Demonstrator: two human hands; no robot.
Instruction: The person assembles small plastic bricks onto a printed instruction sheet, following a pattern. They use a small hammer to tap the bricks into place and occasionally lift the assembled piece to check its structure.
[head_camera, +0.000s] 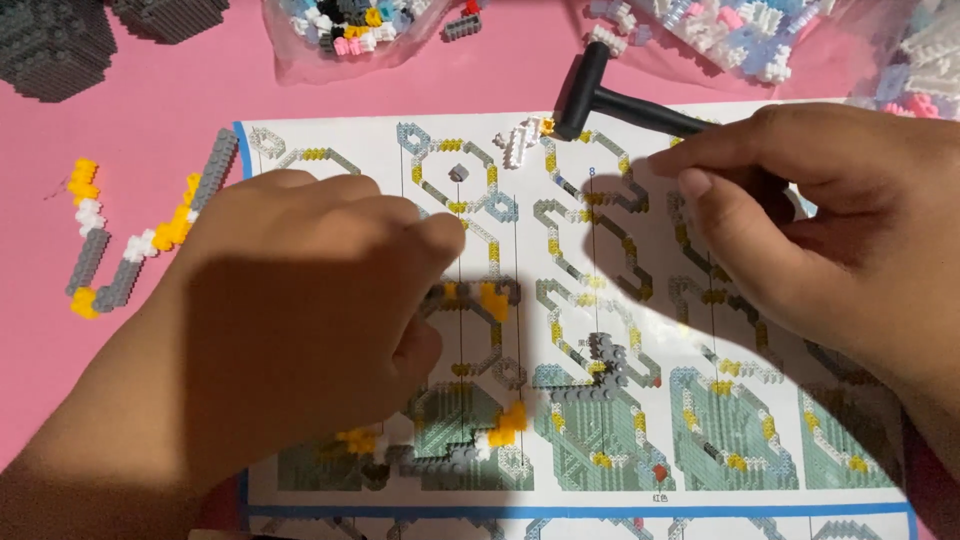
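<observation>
Two bare hands work over a printed instruction sheet (760, 470) on a pink surface (60, 330).

The right hand (830, 220) grips a small black hammer (610, 100), fingers (720, 215) wrapped around the handle, its head resting beside a small white brick piece (520, 140) at the top of the sheet.

The left hand (300, 300) lies flat over a partly built grey and yellow brick model (480, 300), fingers bunched. Whether they pinch a piece cannot be told.

A hard or off-centre tap would probably send the tiny white piece skidding off the sheet. Pressure from the left palm could snap the model apart.

A grey, yellow and white brick strip (130, 240) lies to the left. Bags of loose bricks (340, 30) are cut off along the top edge, as is a dark grey built block (55, 40) in the corner. Shadow darkens the lower sheet, and the left hand hides most of the model.
</observation>
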